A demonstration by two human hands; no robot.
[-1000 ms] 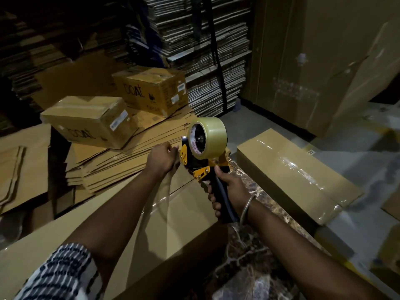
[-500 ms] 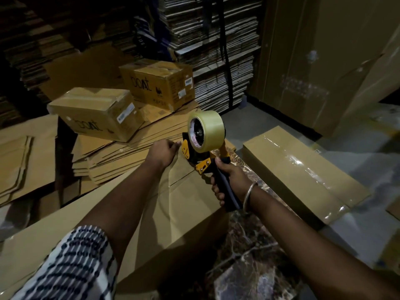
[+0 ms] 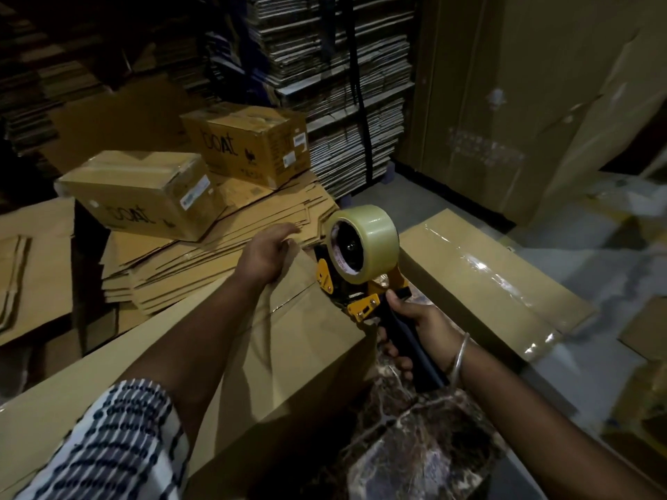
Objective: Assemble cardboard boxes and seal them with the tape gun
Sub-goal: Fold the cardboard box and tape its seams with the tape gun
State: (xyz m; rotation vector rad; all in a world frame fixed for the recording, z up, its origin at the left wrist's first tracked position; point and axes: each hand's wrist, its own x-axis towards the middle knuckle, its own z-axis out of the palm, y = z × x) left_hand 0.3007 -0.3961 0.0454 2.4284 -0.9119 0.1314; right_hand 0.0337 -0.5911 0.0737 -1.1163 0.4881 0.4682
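Under the right hand [image 3: 418, 326] lies a dark marble-patterned surface [image 3: 415, 445]. Beyond the left hand [image 3: 267, 254] sit two printed cartons [image 3: 144, 196], one nearer and one farther, each with a white label. Farther off, beyond both hands, bundled flat sheets [image 3: 325, 66] are stacked high, with a black strap [image 3: 361, 102] across them. Beyond the right hand is grey floor [image 3: 408, 196], then tall brown panels [image 3: 505, 102] standing upright.

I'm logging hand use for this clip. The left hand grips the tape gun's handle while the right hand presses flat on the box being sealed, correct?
Hands swapped. In the head view, the right hand grips the tape gun handle, and the left hand presses flat on the box.
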